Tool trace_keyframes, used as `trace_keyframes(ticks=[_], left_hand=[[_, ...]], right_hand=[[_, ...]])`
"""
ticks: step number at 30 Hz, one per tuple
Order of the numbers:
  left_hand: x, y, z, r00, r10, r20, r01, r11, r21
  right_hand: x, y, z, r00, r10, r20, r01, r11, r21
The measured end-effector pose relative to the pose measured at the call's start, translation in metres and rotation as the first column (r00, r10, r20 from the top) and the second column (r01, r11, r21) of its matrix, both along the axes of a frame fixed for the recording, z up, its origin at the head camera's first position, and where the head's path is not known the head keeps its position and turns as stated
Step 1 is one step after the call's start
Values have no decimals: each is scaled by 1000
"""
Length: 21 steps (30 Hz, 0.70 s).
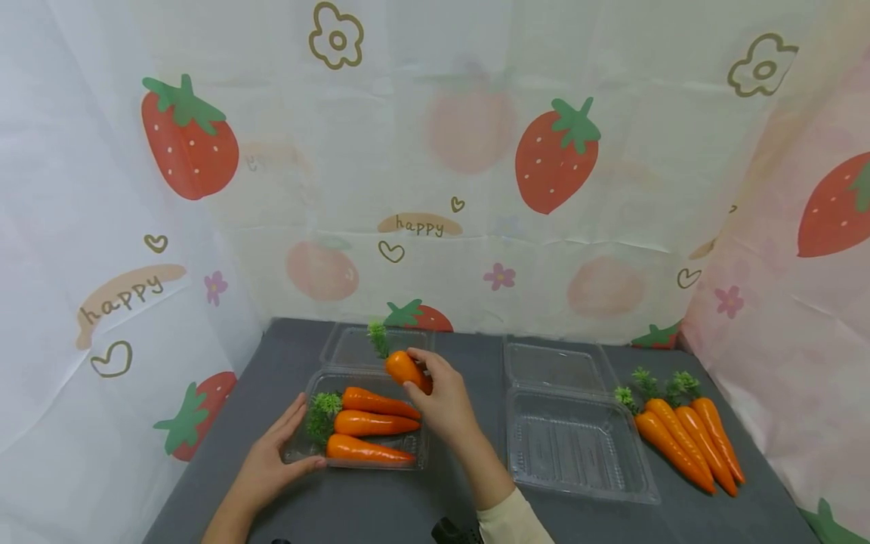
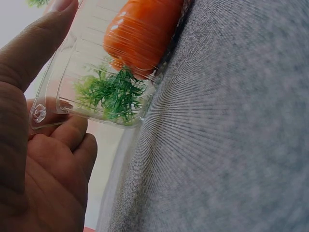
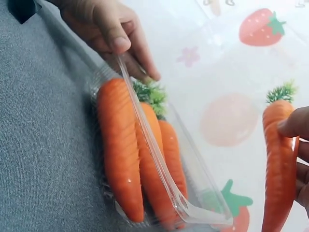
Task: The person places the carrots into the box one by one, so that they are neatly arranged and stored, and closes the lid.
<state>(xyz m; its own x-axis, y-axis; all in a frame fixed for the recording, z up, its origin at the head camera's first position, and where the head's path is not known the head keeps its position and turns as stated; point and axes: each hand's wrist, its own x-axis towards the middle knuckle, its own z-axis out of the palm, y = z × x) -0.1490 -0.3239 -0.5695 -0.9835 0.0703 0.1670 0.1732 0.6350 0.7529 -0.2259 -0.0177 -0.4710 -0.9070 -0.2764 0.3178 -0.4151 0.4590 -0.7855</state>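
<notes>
We worked at a dark grey desk (image 1: 479, 370) that spread across the lower part of the head view, its surface finely ribbed in the left wrist view. Pale cloth (image 1: 381, 151) rose behind it and on both sides, printed with strawberries (image 1: 557, 155), hearts and the word "happy"; the panel at the right edge looked pinkish. Left of centre, low in the frame, three orange carrots (image 1: 377, 423) lay in an open clear box (image 1: 374, 466). Our hands were apart: the left hand (image 1: 275, 453) held the box's left end between thumb and fingers, while the right hand (image 1: 445, 397) pinched another carrot (image 1: 404, 368) above its far side, leafy top upward. Right of centre stood a second clear box (image 1: 571, 442), open, with four carrots (image 1: 680, 440) just beside it, lower right.
</notes>
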Motion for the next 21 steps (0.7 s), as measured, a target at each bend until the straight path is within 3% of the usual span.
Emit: trace_keyframes(ticks=[13, 21], left_hand=[[-1, 2, 2, 1000, -10, 25, 9, 1000, 30], [1, 2, 3, 1000, -10, 24, 9, 999, 35]], right_hand=[[2, -21, -1, 986, 166, -30, -163, 984, 78], [7, -38, -2, 982, 189, -5, -189, 981, 53]])
